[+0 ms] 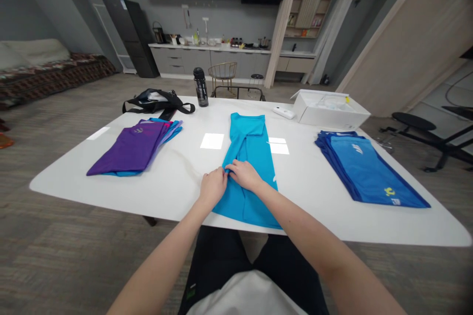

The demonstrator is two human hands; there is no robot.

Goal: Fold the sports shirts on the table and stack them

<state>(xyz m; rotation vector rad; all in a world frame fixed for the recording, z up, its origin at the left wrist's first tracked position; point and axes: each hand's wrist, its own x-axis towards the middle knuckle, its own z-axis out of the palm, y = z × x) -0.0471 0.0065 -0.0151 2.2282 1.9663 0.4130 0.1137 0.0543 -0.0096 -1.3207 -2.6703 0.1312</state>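
Note:
A turquoise shirt lies in a long, narrow, partly folded strip in front of me, one end near the front edge of the table. My left hand is closed on the fabric at its left edge. Right beside it, my right hand reaches across the shirt and pinches the same edge. The two hands nearly touch, and the bit of cloth between the fingertips is mostly hidden. A loose flap of the shirt runs down from under my hands.
Left on the white table is a pile of folded clothes with a purple shirt on top. Folded blue clothes lie at right. Behind stand a black bag, a dark bottle, a white box and a small white device.

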